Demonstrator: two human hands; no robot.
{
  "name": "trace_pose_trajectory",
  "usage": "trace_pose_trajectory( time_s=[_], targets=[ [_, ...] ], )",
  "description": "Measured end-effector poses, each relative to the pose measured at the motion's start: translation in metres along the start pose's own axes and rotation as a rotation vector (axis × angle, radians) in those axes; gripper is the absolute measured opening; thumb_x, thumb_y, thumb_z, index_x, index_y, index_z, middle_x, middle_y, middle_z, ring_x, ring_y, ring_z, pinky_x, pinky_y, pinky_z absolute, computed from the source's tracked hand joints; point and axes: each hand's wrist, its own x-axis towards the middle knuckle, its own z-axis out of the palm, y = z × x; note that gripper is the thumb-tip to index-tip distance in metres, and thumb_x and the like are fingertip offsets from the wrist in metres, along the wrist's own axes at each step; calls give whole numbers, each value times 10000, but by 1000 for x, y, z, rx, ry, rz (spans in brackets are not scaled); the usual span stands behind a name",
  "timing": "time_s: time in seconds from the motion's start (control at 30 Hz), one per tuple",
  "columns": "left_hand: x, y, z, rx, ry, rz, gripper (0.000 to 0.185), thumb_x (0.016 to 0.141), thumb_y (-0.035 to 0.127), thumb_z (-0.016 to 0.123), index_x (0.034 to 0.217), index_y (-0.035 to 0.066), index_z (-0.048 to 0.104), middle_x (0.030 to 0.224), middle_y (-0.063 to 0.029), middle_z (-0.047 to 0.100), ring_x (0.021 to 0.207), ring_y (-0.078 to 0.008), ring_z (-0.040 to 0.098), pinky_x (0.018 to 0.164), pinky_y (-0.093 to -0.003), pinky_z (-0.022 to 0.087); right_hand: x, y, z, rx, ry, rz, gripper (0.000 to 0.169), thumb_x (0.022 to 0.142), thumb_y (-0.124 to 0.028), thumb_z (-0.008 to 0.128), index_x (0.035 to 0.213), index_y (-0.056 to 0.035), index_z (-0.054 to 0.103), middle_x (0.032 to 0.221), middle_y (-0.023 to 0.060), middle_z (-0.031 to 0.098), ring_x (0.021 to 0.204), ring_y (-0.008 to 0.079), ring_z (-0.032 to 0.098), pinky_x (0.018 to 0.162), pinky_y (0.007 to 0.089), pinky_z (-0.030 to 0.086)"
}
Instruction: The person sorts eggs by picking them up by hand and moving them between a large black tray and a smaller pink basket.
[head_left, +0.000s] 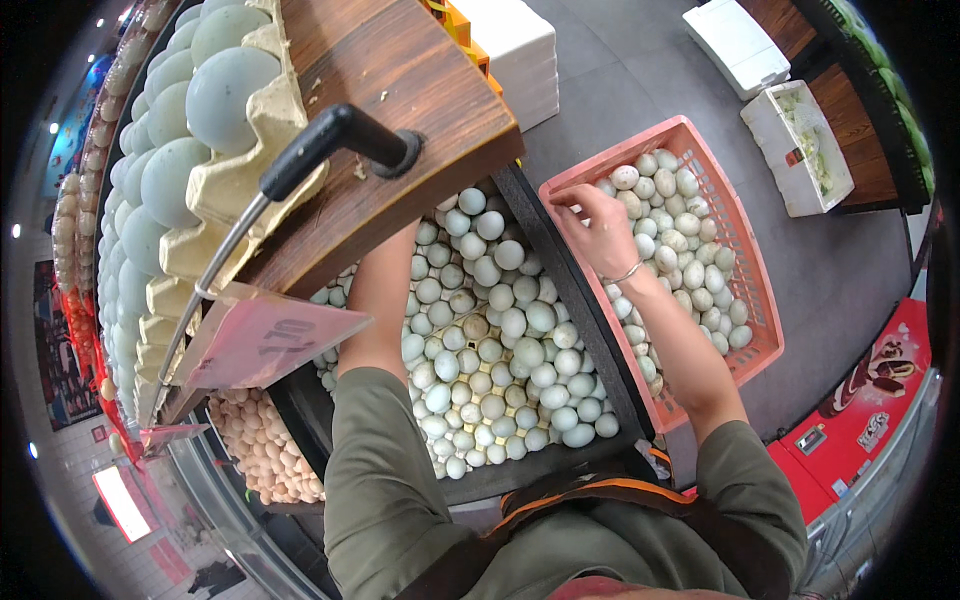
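Observation:
My right hand (600, 227) is over the near-left rim of a pink plastic basket (759, 300), with its fingers loosely bent and no egg visible between them. Pale eggs (686, 223), some with dirty shells, fill much of that basket. My left forearm (386, 292) reaches beneath a wooden shelf board (420, 82), which hides the left hand. Before me, a black-edged display bin (592, 300) holds many pale blue-green and whitish eggs (517, 322). Parts of pulp egg trays (480, 360) show between them.
Pulp trays (262, 142) of bluish eggs stand on the shelf, beside a metal rod (232, 247) bearing a pink price card (262, 341). Brown eggs (262, 450) lie at lower left. White foam boxes (799, 150) and a red freezer (862, 420) are at right.

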Motion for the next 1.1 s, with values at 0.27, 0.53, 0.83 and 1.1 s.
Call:
trace_pose_trajectory(
  time_s=[0.27,0.53,0.83,1.1],
  targets=[
    [-8,-12,-13,-427,-77,-200,406,958,394,526,1026,49,729,1041,-208,689,1021,-411,636,896,-479,499,-28,-2,-44,-17,-60,142,110,857,-24,628,943,5,691,887,130,688,756,236,682,671,315,562],
    [-64,-55,-13,-494,112,-231,384,988,348,527,1229,82,661,1152,-177,687,1089,-332,649,917,-393,505,-91,-10,-38,-28,-145,240,160,854,-20,644,1007,3,687,972,126,675,847,218,686,708,314,572],
    [-301,-34,-107,-611,-530,-146,446,806,337,762,1162,81,677,1100,-141,624,947,-295,612,850,-391,510,-177,-8,-25,-320,-203,130,615,877,-136,679,1380,69,391,1337,264,470,1235,425,443,1089,481,332],
    [-350,53,-101,-366,-328,-23,623,721,279,816,1291,166,592,1172,-94,577,1048,-306,583,914,-404,509,-185,-16,-13,-433,-180,69,682,897,-179,668,1423,92,329,1408,311,371,1283,462,376,1098,502,323]
  ],
)
